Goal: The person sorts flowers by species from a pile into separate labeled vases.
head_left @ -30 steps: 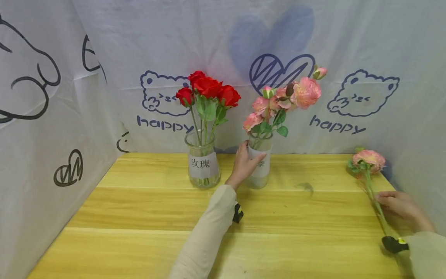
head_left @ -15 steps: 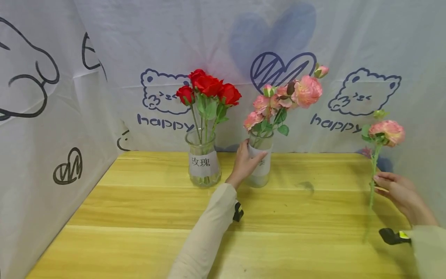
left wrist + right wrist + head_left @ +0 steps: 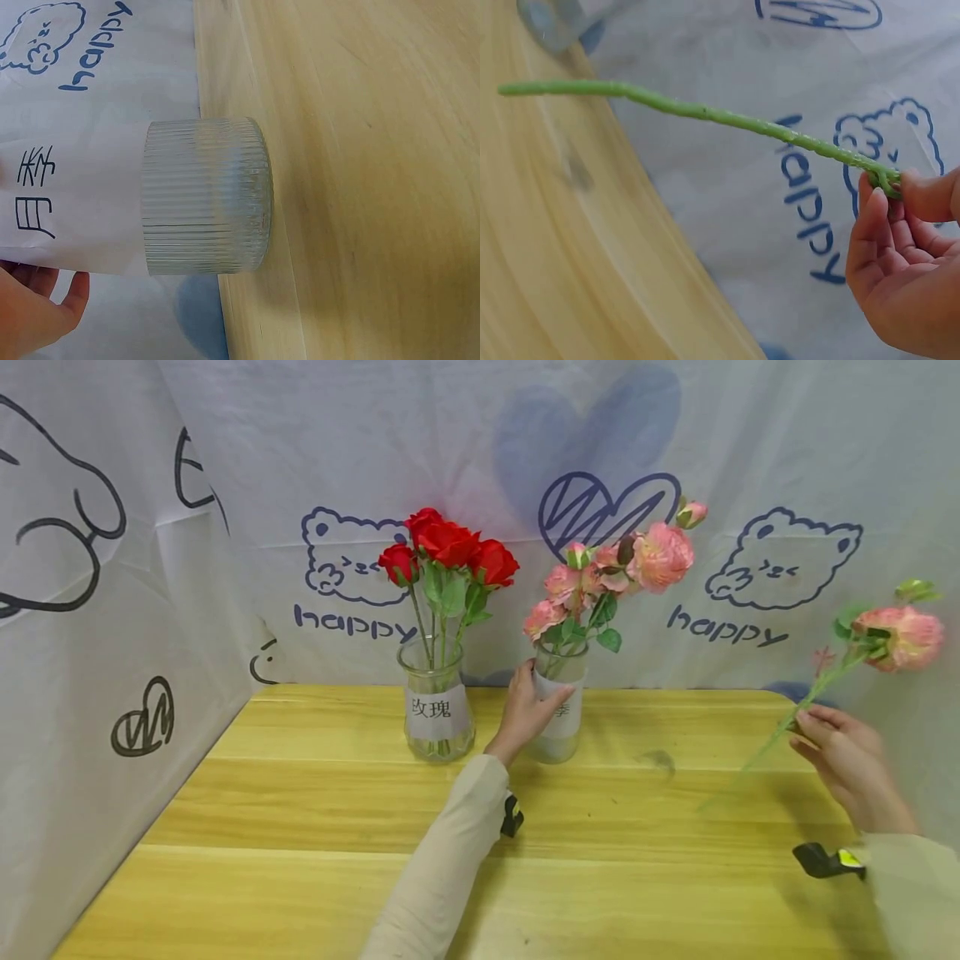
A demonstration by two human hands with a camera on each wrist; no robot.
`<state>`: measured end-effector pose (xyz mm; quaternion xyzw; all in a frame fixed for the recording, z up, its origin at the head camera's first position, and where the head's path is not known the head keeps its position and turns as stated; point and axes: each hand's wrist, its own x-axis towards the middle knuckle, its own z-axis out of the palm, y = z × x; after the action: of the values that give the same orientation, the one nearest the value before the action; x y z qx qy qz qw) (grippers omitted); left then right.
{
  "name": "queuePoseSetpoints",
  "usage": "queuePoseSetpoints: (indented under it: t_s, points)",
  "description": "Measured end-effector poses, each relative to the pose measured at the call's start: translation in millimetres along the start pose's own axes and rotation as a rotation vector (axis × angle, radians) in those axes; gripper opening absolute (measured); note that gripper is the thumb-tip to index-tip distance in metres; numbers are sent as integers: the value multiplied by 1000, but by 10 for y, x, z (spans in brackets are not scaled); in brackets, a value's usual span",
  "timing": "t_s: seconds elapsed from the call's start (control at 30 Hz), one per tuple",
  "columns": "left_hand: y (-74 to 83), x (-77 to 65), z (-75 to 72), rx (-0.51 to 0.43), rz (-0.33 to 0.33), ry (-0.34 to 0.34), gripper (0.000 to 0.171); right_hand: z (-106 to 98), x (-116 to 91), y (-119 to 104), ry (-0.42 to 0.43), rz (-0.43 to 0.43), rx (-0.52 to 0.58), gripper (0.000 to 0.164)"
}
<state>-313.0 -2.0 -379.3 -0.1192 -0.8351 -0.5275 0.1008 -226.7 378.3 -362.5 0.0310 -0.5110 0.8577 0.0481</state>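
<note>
My left hand [image 3: 521,714] grips the ribbed glass vase [image 3: 555,748] near its neck, thumb across the white paper label. Several pink flowers [image 3: 660,557] with green leaves stand in this vase and lean right. In the left wrist view, the vase base [image 3: 206,199] stands upright on the wood, with the fingers [image 3: 45,311] at the label's edge. At the far right, my right hand [image 3: 855,764] pinches the stem of a single pink flower [image 3: 906,639] between thumb and fingertips. Its bloom tips right, and its bare green stem [image 3: 705,112] slants down left above the table.
A second glass vase [image 3: 438,747] of red roses [image 3: 450,545] stands just left of my left hand, with its own paper label. Behind the wooden table [image 3: 300,818] hangs a white cloth [image 3: 465,443] printed with bears and hearts.
The right hand has lifted the pink flower from low over the table and tilted it, bloom to the right and stem end swinging left. The left hand stays on the vase.
</note>
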Motion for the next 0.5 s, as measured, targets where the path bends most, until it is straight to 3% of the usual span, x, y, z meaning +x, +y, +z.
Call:
queuePoseSetpoints:
  t_s: [0.1,0.3,0.5]
  points:
    - [8,2,-1,4,-3,2,77,103,18,25,-31,-63,62,11]
    - [10,3,4,2,-15,-4,78,316,60,125,-69,-222,62,11]
    - [4,4,6,-1,-17,-5,78,465,117,188,-74,-254,71,12]
